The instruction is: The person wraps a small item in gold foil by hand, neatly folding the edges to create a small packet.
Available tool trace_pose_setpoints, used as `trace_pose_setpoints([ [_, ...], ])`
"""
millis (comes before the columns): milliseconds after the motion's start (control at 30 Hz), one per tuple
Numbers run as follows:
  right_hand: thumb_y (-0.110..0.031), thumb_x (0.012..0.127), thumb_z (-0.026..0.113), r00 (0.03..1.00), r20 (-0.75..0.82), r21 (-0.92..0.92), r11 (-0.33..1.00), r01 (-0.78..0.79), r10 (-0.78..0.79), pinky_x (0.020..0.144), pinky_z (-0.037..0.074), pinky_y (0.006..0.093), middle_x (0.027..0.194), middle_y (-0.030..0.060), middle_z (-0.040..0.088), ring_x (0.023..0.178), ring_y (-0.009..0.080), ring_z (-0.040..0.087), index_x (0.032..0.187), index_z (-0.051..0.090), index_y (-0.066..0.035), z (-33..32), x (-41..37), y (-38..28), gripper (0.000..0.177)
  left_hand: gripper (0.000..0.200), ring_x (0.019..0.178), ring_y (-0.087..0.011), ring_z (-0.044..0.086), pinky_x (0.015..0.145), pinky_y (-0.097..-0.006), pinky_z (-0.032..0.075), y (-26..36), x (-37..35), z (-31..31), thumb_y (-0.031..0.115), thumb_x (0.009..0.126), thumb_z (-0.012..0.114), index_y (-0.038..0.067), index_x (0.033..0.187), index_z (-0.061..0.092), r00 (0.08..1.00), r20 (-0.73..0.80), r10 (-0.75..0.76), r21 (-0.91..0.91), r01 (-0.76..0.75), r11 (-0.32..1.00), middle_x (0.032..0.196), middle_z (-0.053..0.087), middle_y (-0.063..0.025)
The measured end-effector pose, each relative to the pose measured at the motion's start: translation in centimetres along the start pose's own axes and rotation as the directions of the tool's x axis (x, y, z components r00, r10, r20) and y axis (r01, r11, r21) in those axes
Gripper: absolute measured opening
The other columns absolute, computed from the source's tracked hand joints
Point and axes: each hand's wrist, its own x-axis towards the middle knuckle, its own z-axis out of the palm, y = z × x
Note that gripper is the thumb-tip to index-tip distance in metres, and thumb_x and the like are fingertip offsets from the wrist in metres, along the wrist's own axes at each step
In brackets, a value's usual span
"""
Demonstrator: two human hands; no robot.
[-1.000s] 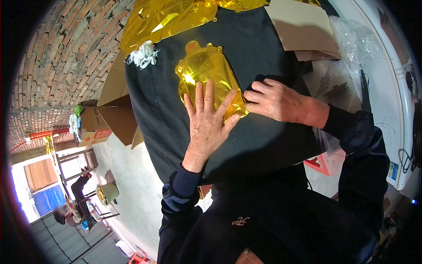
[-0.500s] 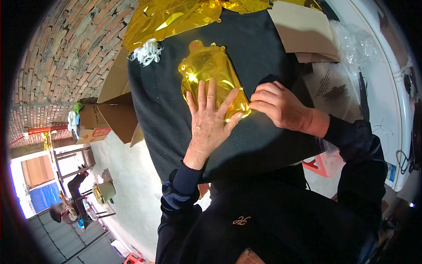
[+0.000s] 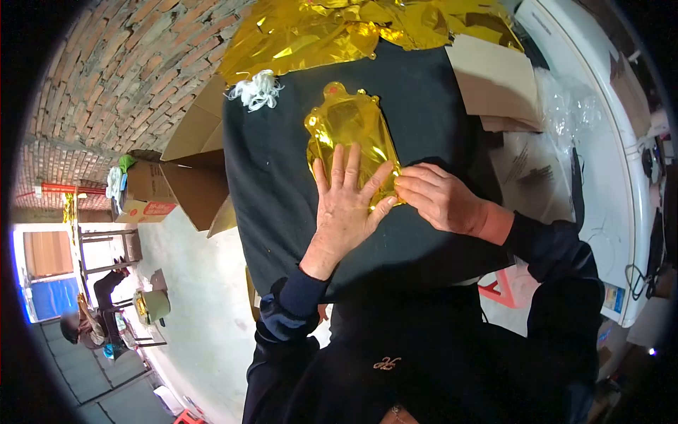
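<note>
A folded gold foil balloon point(image 3: 351, 116) lies flat on the black cloth point(image 3: 275, 184), its rounded tabs toward the far side. Pressing flat on its near half is my left hand point(image 3: 339, 219), fingers spread and nothing gripped. At the balloon's near right edge, my right hand point(image 3: 448, 201) has its fingers pinched together on the foil. The exact hold of those fingertips is partly hidden by the fingers themselves.
Beyond the balloon lies a heap of gold foil point(image 3: 311, 39), with a bundle of white string point(image 3: 256, 90) at its left. Cardboard sheets point(image 3: 494, 81) and clear plastic bags point(image 3: 530, 166) are on the right. An open carton point(image 3: 198, 180) stands left; another person point(image 3: 92, 325) sits further off.
My right hand has come in against the balloon's near right edge from slightly apart. My left hand stays flat on the foil. The whole view has shifted a little.
</note>
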Motion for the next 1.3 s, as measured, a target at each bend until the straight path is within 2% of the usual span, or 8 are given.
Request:
trace_pose_setpoints([
  [333,-0.012,0.080,0.076,0.990,-0.084,-0.126,0.987,0.100,-0.111,0.095,0.053,0.0443,0.103,0.0148,0.067,0.108,0.0314,0.064,0.097,0.071,0.002,1.1,0.9,-1.5,0.023,0.048,0.152,-0.0442,0.030,0.123,-0.0667,0.015,-0.3,-0.3,0.6,0.044,0.108,0.045,0.033,0.154,0.052,0.997,-0.073,0.011,-0.019,-0.012,1.000,0.163,0.037,-0.0220],
  [433,-0.009,0.080,0.074,0.998,-0.056,-0.068,0.998,0.002,-0.006,0.095,0.053,0.0434,0.102,0.0137,0.066,0.107,0.0312,0.064,0.094,0.069,0.000,1.8,0.8,-2.2,0.017,0.049,0.152,-0.0448,0.030,0.122,-0.0668,0.015,-0.3,-0.5,0.9,0.041,0.107,0.045,0.032,0.156,0.049,0.996,-0.094,0.009,-0.024,-0.012,1.000,0.162,0.038,-0.0226],
  [567,-0.006,0.080,0.072,0.999,-0.038,-0.069,0.998,-0.015,0.012,0.094,0.053,0.0421,0.096,0.0120,0.063,0.102,0.0311,0.064,0.089,0.066,0.000,1.1,1.5,-3.1,0.012,0.057,0.153,-0.0423,0.030,0.123,-0.0651,0.014,-0.4,-0.6,1.3,0.041,0.107,0.045,0.020,0.159,0.043,0.988,-0.154,-0.005,-0.049,-0.003,0.999,0.161,0.040,-0.0217],
  [767,-0.006,0.079,0.073,0.998,-0.056,-0.120,0.993,-0.010,0.003,0.083,0.052,0.0406,0.087,0.0100,0.057,0.090,0.0297,0.061,0.083,0.063,-0.003,1.3,2.1,-3.6,0.011,0.079,0.148,-0.0455,0.035,0.121,-0.0603,0.027,-1.1,-0.3,1.3,0.036,0.095,0.070,0.006,0.159,0.037,0.894,-0.396,-0.209,-0.255,0.112,0.960,0.159,0.040,-0.0254],
  [833,-0.006,0.079,0.073,0.998,-0.059,-0.165,0.986,0.023,-0.033,0.079,0.050,0.0397,0.084,0.0094,0.056,0.086,0.0290,0.060,0.081,0.062,-0.004,1.3,2.2,-3.6,0.011,0.084,0.145,-0.0465,0.038,0.118,-0.0570,0.033,-2.3,-0.8,1.1,0.031,0.091,0.076,0.003,0.159,0.036,0.813,-0.456,-0.362,-0.468,0.127,0.875,0.156,0.040,-0.0288],
  [967,-0.006,0.078,0.073,0.997,-0.081,-0.144,0.989,-0.025,0.013,0.076,0.050,0.0389,0.081,0.0089,0.055,0.084,0.0286,0.059,0.077,0.062,-0.005,1.1,2.7,-4.3,0.011,0.090,0.129,-0.0394,0.056,0.107,-0.0438,0.048,-3.9,-1.9,-0.3,0.021,0.092,0.077,-0.007,0.159,0.025,0.758,-0.130,-0.639,-0.767,0.331,0.549,0.145,0.050,-0.0305],
  [1100,-0.004,0.078,0.074,0.999,-0.050,-0.188,0.982,-0.011,0.001,0.074,0.049,0.0393,0.080,0.0093,0.055,0.082,0.0290,0.059,0.076,0.062,-0.005,1.0,2.6,-4.4,0.012,0.095,0.123,-0.0276,0.064,0.096,-0.0346,0.056,-4.2,-2.3,-1.0,0.022,0.093,0.078,-0.009,0.161,0.018,0.717,0.119,-0.687,-0.952,0.278,0.125,0.146,0.054,-0.0264],
  [1300,-0.005,0.078,0.073,0.999,-0.039,-0.258,0.966,0.018,-0.029,0.076,0.050,0.0385,0.081,0.0079,0.056,0.084,0.0274,0.059,0.077,0.064,-0.005,1.1,2.5,-4.3,0.010,0.084,0.116,-0.0236,0.064,0.097,-0.0335,0.053,-4.6,-2.9,-0.6,0.017,0.099,0.072,-0.009,0.161,0.021,0.729,0.281,-0.624,-0.944,0.327,-0.044,0.135,0.060,-0.0205],
])
